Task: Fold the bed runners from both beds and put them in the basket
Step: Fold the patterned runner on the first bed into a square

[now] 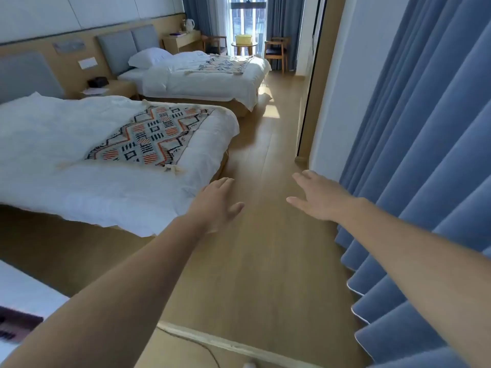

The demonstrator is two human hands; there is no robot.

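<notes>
both arms out, left hand (218,201) and right hand (317,199) fingers spread, holding nothing, beside the near bed (79,197); patterned bed runner (148,136) flat across it.

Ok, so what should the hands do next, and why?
Probably reach the left hand toward the nearest corner of the bed runner on the near bed. That hand and the right hand are open and hold nothing, out over the floor, and the runner lies spread flat, not yet folded.
</notes>
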